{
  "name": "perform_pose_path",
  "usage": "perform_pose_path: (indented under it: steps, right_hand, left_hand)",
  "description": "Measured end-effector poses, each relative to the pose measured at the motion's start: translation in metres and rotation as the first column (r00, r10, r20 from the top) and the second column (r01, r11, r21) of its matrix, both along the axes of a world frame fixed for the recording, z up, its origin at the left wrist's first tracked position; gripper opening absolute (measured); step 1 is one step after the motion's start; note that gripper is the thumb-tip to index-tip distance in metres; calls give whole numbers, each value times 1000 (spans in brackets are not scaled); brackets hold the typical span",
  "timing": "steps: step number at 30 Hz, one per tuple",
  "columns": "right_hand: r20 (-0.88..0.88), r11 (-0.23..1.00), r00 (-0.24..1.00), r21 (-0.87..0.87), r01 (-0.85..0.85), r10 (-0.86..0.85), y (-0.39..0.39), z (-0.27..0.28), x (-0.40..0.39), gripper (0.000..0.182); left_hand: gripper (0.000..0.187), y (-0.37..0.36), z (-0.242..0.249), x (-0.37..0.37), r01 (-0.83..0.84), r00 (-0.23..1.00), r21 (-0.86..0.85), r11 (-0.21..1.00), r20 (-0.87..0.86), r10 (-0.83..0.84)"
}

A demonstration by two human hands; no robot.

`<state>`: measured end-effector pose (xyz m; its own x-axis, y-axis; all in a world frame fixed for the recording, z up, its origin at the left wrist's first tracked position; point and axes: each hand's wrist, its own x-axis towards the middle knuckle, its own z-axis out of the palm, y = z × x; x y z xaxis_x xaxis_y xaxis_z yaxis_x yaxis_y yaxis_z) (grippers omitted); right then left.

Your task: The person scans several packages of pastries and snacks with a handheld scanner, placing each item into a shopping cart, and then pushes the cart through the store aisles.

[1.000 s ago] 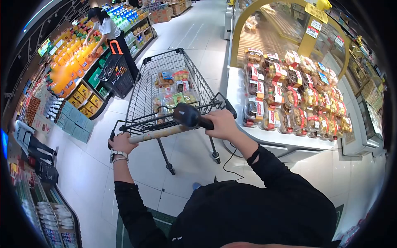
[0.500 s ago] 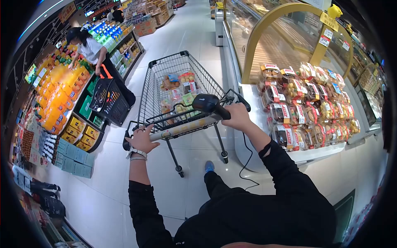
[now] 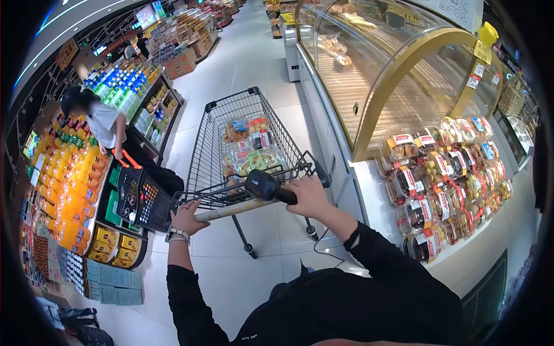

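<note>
A dark wire shopping cart point(image 3: 199, 149) stands before me, with several clear packs of food point(image 3: 258, 158) in its basket. My left hand point(image 3: 187, 219) is closed over the left end of the cart handle point(image 3: 231, 209), its thumb lying along the bar. At the bar's right end, my right hand point(image 3: 309, 199) wraps around the grip of a black device with a rounded head point(image 3: 262, 185). Whether those fingers also hold the bar is hidden. A thin black cable point(image 3: 323, 245) hangs below that hand.
On the right, packaged pastries point(image 3: 444, 184) sit on a white counter beside a glass display case point(image 3: 369, 57). To the left, a person point(image 3: 107, 124) with a black basket point(image 3: 147, 196) stands by shelves of orange bottles point(image 3: 66, 190). A tiled aisle point(image 3: 248, 52) runs ahead.
The cart and both hands have come forward along the aisle; the pastry counter and the person's basket are nearer. Both hands keep their hold, and the view has tilted up slightly.
</note>
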<state>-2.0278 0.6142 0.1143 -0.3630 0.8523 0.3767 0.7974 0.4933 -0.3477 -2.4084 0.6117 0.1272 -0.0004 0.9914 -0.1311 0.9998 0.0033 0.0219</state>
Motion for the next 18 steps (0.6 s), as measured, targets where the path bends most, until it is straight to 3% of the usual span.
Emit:
perform_pose_path:
  steps: [2, 4, 7, 8, 10, 11, 12, 14, 18]
  right_hand:
    - [1, 1000, 1000, 4, 14, -14, 40, 0, -17, 42]
    - [9, 1000, 1000, -6, 29, -29, 79, -3, -32, 43]
    - [6, 998, 998, 4, 63, -63, 148, -4, -51, 44]
    - [7, 997, 997, 11, 77, -77, 168, -6, -58, 44]
    - [-15, 994, 996, 66, 84, -83, 215, -12, -68, 43]
    - [3, 992, 993, 56, 117, -117, 239, -15, -74, 42]
    - [21, 988, 988, 46, 150, -151, 262, -14, -79, 40]
    - [42, 984, 983, 15, 179, -180, 306, -6, -90, 35]
    - [34, 972, 972, -15, 234, -234, 395, -6, -105, 37]
  left_hand:
    - [76, 46, -3, -15, -59, 998, 4, 998, -34, 59]
    - [66, 93, 2, -22, -49, 998, -30, 998, -31, 48]
    - [34, 172, -1, -43, 35, 981, -75, 997, -188, -48]
    - [34, 198, -3, -49, 44, 981, -76, 996, -184, -57]
    - [30, 253, -1, -64, 262, 875, -124, 957, -387, -290]
    - [28, 280, -2, -70, 171, 955, -198, 965, -206, -212]
    - [28, 301, -5, -75, 178, 956, -188, 966, -201, -216]
    - [29, 345, -3, -86, 262, 960, 1, 965, -107, -261]
    - [27, 435, 7, -94, 218, 971, -43, 975, -91, -221]
